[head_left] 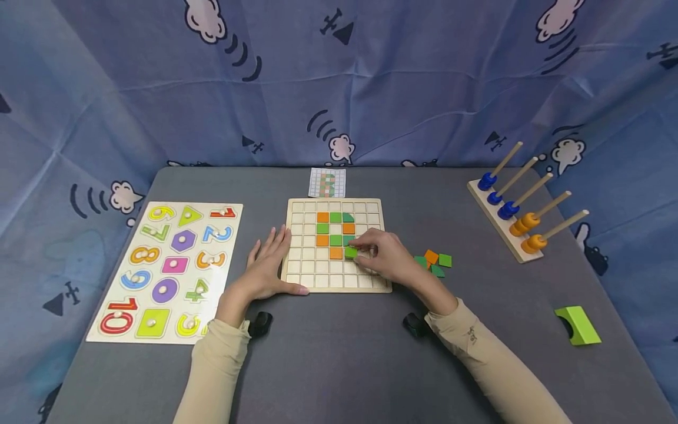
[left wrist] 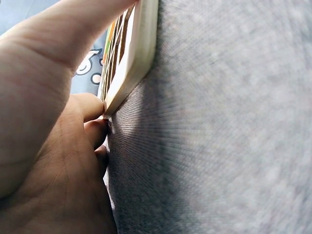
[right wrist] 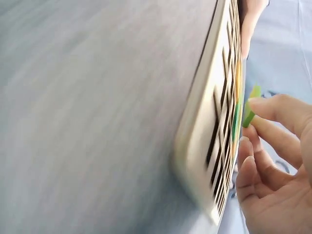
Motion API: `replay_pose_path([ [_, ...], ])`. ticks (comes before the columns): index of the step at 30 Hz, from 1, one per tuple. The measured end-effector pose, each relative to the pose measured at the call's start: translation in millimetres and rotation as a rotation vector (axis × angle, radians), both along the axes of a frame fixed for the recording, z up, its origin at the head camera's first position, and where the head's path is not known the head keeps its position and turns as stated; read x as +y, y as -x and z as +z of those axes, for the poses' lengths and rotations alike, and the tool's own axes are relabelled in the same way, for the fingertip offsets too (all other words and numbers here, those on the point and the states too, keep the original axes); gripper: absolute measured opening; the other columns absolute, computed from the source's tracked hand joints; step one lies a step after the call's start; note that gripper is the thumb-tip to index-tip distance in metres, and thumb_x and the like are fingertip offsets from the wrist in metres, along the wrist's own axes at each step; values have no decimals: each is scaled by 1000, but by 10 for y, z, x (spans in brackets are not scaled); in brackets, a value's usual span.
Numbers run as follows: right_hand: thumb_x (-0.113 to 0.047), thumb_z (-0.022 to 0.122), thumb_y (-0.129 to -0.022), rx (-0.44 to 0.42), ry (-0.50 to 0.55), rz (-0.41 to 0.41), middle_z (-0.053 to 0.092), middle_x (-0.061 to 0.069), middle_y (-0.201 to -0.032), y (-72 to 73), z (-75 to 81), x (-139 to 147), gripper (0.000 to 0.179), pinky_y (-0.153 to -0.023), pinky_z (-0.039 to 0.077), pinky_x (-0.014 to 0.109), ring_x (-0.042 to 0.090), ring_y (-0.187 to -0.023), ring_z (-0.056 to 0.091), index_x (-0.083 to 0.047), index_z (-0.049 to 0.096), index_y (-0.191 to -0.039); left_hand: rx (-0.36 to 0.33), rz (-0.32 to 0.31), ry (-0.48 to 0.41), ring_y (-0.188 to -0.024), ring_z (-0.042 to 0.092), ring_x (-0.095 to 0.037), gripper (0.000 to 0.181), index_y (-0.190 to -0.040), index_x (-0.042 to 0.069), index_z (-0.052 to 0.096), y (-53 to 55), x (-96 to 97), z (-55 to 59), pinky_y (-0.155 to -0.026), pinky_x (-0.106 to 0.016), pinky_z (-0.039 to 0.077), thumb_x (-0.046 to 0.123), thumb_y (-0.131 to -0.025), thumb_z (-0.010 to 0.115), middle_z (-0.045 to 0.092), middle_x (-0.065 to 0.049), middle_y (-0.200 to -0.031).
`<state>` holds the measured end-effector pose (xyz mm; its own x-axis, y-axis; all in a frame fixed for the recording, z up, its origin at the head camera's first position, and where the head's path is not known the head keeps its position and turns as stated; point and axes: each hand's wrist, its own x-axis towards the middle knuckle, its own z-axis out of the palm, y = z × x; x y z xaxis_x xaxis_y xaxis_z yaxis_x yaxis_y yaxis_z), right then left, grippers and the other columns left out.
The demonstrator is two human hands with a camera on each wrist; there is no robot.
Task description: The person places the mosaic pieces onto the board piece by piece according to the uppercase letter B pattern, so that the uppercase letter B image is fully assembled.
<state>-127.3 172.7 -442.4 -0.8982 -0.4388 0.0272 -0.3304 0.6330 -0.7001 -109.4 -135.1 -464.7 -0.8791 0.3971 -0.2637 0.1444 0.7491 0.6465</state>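
Grid board at middle of bench. Left hand: fingers straight along board's left side, likely steadying it. Right hand: fingers pinch green tile over board. Card toward far bench edge, perhaps for easy viewing; cell detail too small. Right hand partly hides loose tiles.

**One hand spread, one pinching**

Left hand sits left of centre in the head view, fingers straight, thumb out sideways. Right hand is right of centre, thumb and fingers pinching. Both forearms slant in from the bottom edge.
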Motion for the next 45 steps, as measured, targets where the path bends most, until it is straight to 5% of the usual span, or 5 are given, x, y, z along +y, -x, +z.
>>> replay_pose_path([
  [7, -4, 78, -93, -15, 6, 81, 74, 13, -112, 52, -13, -276, 29, -73, 50, 28, 20, -86, 60, -2, 80, -122, 3, -3, 7, -167, -12, -32, 136, -171, 7, 2, -1, -7, 0, -132, -59, -9, 49, -79, 93, -5, -10, -180],
  [12, -2, 77, -92, -15, 2, 117, 75, 15, -118, 77, -35, -399, 30, -84, 52, 35, 27, -103, 65, -2, 80, -122, -1, -5, 14, -167, -12, -32, 136, -171, 7, 2, -4, -6, 8, -132, -59, -9, 50, -79, 92, -5, -9, -180],
  [30, -13, 84, -91, 33, -77, 68, 72, 7, -106, 125, -53, -556, 20, -85, 55, 35, 20, -95, 63, -8, 81, -111, -1, -13, 20, -167, -12, -32, 137, -171, 9, 0, 3, -2, 3, -132, -60, -9, 51, -79, 92, -6, -9, -180],
  [37, -11, 84, -91, 7, -41, 17, 72, 8, -106, 114, -15, -389, 19, -85, 52, 36, 25, -97, 62, -7, 81, -109, 6, -10, 19, -167, -11, -32, 136, -171, 8, 1, 7, -2, -7, -132, -60, -9, 51, -79, 92, -5, -10, -180],
  [45, -15, 83, -93, -37, -58, -93, 66, 13, -120, 29, -13, 169, 24, -94, 47, 48, 30, -110, 54, -8, 79, -115, 5, -11, 9, -167, -13, -31, 139, -172, 9, 1, 19, -8, -26, -132, -58, -10, 52, -77, 93, -7, -8, -180],
])
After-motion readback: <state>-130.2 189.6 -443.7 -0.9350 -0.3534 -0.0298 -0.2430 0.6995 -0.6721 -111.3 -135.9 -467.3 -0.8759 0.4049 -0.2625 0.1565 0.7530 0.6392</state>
